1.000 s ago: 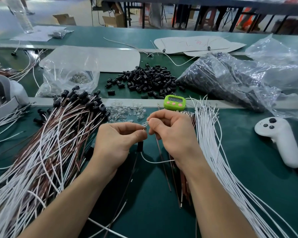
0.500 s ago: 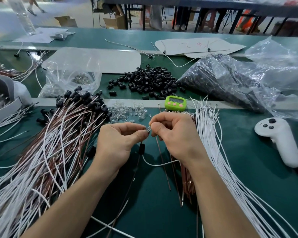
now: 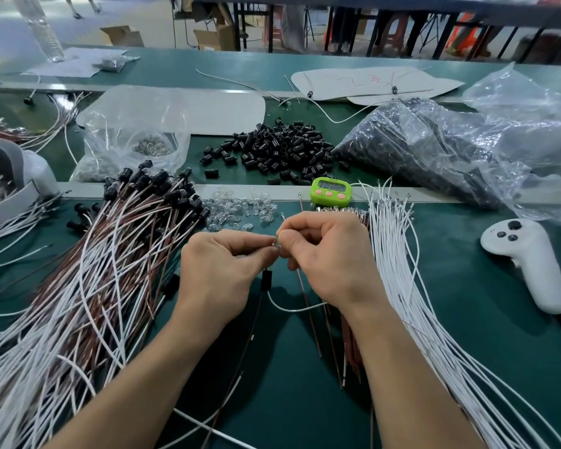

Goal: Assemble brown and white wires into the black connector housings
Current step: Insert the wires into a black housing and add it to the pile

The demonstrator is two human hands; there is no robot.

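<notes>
A green timer (image 3: 330, 190) sits mid-counter (image 3: 467, 303) on the pale strip. A white controller (image 3: 528, 264) lies right. Far left stands a clear bottle (image 3: 44, 30), with cardboard boxes (image 3: 122, 35) on the floor beyond.

No text readable — timer (image 3: 330, 191) digits blurred.

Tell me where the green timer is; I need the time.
Head view, centre: the green timer sits on the pale strip beyond the right hand, in front of the black housings, left of the white wire ends.
</notes>
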